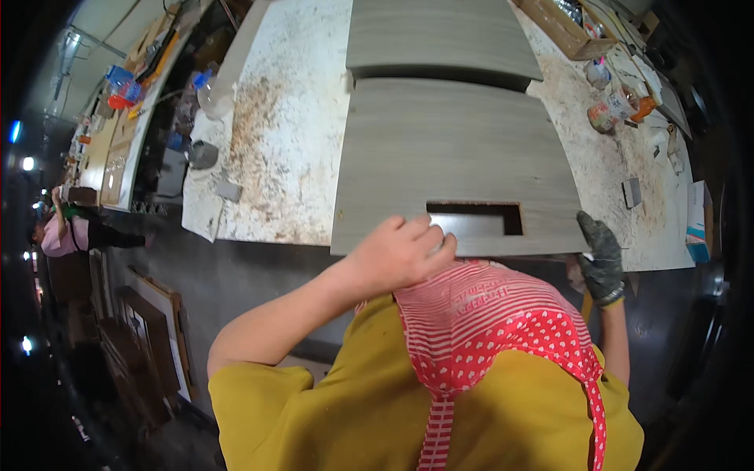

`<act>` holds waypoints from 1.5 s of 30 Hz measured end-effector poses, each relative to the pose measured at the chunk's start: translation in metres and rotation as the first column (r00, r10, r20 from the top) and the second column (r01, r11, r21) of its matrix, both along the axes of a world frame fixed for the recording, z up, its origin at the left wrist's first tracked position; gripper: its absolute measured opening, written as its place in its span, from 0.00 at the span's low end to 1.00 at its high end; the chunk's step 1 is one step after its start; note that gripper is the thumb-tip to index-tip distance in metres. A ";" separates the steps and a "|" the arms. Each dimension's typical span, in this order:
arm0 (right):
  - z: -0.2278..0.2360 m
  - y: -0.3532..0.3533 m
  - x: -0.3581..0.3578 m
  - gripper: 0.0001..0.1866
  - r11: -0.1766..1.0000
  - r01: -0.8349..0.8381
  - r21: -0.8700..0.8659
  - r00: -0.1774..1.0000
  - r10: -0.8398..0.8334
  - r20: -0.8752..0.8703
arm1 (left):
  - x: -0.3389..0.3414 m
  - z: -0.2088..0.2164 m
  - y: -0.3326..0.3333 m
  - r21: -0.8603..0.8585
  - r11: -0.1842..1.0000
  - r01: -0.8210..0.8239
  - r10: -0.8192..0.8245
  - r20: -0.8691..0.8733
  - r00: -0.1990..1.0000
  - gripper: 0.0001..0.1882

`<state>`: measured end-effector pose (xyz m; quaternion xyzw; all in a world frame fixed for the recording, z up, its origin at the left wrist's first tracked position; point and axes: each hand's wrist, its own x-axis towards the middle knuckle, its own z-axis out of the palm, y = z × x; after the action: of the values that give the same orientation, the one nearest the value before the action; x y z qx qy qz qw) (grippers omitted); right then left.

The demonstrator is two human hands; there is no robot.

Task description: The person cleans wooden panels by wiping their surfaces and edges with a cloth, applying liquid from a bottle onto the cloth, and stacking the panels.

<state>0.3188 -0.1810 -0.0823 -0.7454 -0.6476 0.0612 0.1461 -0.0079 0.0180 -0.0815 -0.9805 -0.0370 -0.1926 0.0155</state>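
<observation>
Near panel: flat grey wood-grain board (440, 149) lies on the white, brown-stained tabletop (290, 149), its near side toward the person's body. A dark-edged rectangular cutout (491, 220) sits close to that near side, right of the board's middle.

Left hand (408, 250): bare, at the near edge of the board, just beside the left end of the cutout. Fingers are curled together; whether they clamp the edge or a small item cannot be told.

Right hand (601, 259): in a dark grey work glove, at the board's near right corner, fingers lying together along its side. Thumb side unclear; cannot tell whether it clamps the corner.

Second grey wood-grain board (444, 35): lies beyond the first, a dark band between them.

Tabletop right: open brown box (577, 35) at the far side; clear plastic bottle with a patterned label (609, 112) nearer; small flat grey piece (631, 192) near the edge. Tabletop left: dark grey cup (203, 155), small grey block (228, 191) near it.
</observation>
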 end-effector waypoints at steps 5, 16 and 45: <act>-0.046 0.003 0.002 0.30 0.995 -0.005 -0.101 0.998 0.012 0.065 | -0.007 -0.033 -0.003 -0.239 0.965 -0.107 0.083 -0.107 0.991 0.13; -0.007 0.102 0.029 0.17 0.982 0.113 0.150 0.987 -0.094 -0.127 | -0.075 -0.067 -0.019 -0.902 -0.423 -0.084 0.683 -0.378 0.625 0.32; -0.065 0.155 0.005 0.20 0.982 -0.122 0.145 0.974 0.090 0.206 | -0.058 -0.064 0.013 -0.841 -0.539 0.048 0.733 -0.440 0.518 0.19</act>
<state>0.3237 -0.0261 -0.1471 -0.6983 -0.7006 -0.0568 0.1352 -0.0658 0.0310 -0.1452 -0.3474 -0.5793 -0.2921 -0.6770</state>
